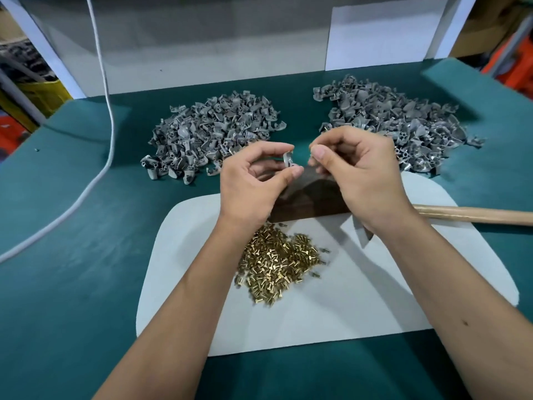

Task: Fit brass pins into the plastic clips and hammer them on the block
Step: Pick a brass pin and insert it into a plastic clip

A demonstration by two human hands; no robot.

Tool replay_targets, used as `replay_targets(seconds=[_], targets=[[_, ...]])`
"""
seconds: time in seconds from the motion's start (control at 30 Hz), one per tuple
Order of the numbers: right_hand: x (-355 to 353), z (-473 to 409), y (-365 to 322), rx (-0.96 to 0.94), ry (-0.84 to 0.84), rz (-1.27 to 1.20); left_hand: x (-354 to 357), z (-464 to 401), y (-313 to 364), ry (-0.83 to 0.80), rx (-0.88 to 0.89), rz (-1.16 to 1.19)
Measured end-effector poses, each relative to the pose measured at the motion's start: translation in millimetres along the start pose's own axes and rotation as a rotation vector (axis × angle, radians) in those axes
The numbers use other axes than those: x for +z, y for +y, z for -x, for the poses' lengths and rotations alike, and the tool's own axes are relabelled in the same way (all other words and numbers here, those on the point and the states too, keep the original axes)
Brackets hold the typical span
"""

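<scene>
Over the green table [86,284], near its middle, my left hand [253,180] pinches a plastic clip [288,160] while my right hand [354,168] fingers, closed perhaps on a hidden pin, should line up squarely with its hole.

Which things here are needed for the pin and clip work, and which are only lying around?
For the job: clip pinched in the left hand; right hand, fingers pinched; brass pins; two clip piles; dark block; hammer handle; white mat.

Lying about: white cable; white panel; orange crates.
</scene>
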State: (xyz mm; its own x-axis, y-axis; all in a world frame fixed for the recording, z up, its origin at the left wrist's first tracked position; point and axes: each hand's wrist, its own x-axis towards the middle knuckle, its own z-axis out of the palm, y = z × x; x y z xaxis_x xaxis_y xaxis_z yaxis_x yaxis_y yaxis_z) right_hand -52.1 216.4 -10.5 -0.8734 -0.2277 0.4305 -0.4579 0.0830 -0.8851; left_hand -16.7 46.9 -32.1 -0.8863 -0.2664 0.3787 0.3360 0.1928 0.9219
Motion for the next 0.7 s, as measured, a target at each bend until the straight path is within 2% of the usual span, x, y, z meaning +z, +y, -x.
replay_targets(seconds=[0.13, 0.37, 0.7], targets=[[1.6, 1.9, 3.3, 0.028, -0.005, -0.018, 4.7, 2.6, -0.1, -0.014, 0.013, 0.0], [3.2, 3.0, 1.4, 0.007, 0.029, 0.127, 9.4, 4.6, 3.7, -0.064, 0.023, 0.091], [3.7, 2.1, 0.2, 0.041, 0.031, 0.215, 8.8, 6.5, 6.0, -0.04, -0.006, 0.109]])
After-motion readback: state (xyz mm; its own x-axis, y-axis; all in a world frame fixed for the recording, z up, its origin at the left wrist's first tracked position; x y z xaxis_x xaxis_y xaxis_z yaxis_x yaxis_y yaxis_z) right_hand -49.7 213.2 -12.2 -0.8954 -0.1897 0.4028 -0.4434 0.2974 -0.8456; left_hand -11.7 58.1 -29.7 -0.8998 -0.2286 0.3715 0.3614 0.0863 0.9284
